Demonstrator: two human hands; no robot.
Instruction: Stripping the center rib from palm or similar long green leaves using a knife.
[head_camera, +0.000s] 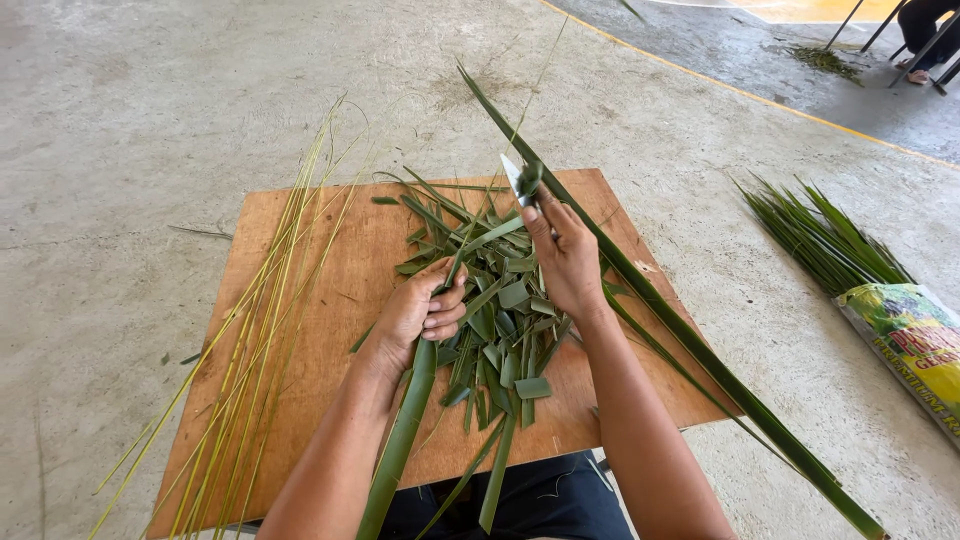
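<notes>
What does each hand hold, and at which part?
The left hand grips a long green leaf near its middle. The right hand holds a knife by its handle.

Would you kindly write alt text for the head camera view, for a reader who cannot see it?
Over a wooden board on a concrete floor, a person's left hand grips a long green palm leaf while the right hand holds a small knife. Cut leaf pieces are piled between the hands, and thin yellowish midribs lie along the board's left side.

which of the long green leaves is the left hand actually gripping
The broad palm leaf running down toward the board's near edge, held in the left hand. The other long leaf lies diagonally under the right hand's side, ungripped.
</notes>
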